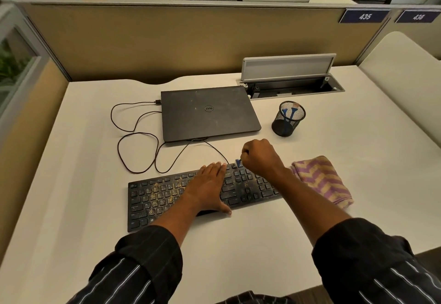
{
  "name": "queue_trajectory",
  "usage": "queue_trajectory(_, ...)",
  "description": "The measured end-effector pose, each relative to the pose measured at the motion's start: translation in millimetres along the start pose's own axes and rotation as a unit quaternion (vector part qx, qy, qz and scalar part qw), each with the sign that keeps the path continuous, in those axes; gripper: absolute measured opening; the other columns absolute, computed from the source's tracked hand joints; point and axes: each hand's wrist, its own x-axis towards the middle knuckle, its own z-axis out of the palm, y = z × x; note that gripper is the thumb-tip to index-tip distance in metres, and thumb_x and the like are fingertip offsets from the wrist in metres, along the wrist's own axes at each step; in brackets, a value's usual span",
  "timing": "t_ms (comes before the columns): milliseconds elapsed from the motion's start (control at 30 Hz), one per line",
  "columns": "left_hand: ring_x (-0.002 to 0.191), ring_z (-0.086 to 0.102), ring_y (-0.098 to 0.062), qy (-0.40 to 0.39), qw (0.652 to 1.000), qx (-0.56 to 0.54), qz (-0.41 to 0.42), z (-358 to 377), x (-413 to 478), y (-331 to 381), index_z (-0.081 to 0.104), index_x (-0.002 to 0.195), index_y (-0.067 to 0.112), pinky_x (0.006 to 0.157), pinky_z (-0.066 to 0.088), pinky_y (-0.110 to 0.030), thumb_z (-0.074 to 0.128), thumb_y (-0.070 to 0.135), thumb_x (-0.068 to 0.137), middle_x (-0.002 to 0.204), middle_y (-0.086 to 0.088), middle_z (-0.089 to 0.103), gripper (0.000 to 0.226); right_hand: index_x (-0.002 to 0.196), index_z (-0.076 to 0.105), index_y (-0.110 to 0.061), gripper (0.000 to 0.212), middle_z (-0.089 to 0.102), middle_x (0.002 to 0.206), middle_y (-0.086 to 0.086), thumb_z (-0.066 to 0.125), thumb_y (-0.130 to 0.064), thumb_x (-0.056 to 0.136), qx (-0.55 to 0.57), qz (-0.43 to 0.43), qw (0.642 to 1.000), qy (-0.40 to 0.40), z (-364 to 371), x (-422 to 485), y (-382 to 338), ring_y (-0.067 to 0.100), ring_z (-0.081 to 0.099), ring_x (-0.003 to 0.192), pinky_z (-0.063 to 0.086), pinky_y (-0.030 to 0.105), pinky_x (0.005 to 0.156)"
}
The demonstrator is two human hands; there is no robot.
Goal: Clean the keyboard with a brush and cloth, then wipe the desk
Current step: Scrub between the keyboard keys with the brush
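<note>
keyboard (155,196) lower centre on tabletop (238,244), crumbs (156,188) mostly frame-left half | left hand (210,184) flat on keys, grip released (likely pinning it down) | right hand (260,156) grip clenched on blue brush (238,162) at top row | cloth (322,179) lies just right, ready

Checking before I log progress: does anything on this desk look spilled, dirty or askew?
Yes. Yellowish crumbs are scattered over the keyboard, thickest on its left half, away from the brush in the right hand. The closed laptop lid shows pale smudges.
</note>
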Motion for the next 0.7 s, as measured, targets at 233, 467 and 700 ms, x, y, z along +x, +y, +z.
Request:
queue_trajectory(233, 0.155, -0.002, -0.027, -0.001, 1.0, 0.002, -0.004, 1, -2, -1, -0.006, 0.159, 0.011, 0.126, 0.004, -0.043, 0.069, 0.082, 0.065, 0.168, -0.011, -0.001, 0.139, 0.091, 0.075, -0.005, 0.019, 0.072, 0.086, 0.01, 0.057, -0.012, 0.086, -0.019, 0.019, 0.999, -0.029, 1, -2, 0, 0.02, 0.063, 0.071, 0.054, 0.029, 0.068)
queue_trajectory(467, 0.155, -0.001, -0.028, 0.001, 1.0, 0.009, -0.015, 2, -8, -5, -0.005, 0.16, 0.01, 0.126, 0.005, -0.045, 0.066, 0.084, 0.066, 0.168, -0.011, -0.002, 0.139, 0.096, 0.074, -0.006, 0.019, 0.072, 0.093, 0.011, 0.06, -0.017, 0.089, -0.023, 0.006, 0.999, -0.03, -2, -1, -6, 0.022, 0.063, 0.079, 0.056, 0.035, 0.077)
queue_trajectory(700, 0.155, -0.001, -0.027, 0.003, 1.0, 0.001, -0.022, 4, -14, -11, -0.004, 0.159, 0.011, 0.126, 0.006, -0.046, 0.068, 0.083, 0.066, 0.168, -0.011, -0.001, 0.139, 0.102, 0.074, -0.005, 0.023, 0.073, 0.099, 0.012, 0.058, -0.018, 0.091, -0.032, -0.019, 0.999, -0.019, -2, -4, -18, 0.025, 0.065, 0.085, 0.055, 0.034, 0.079)
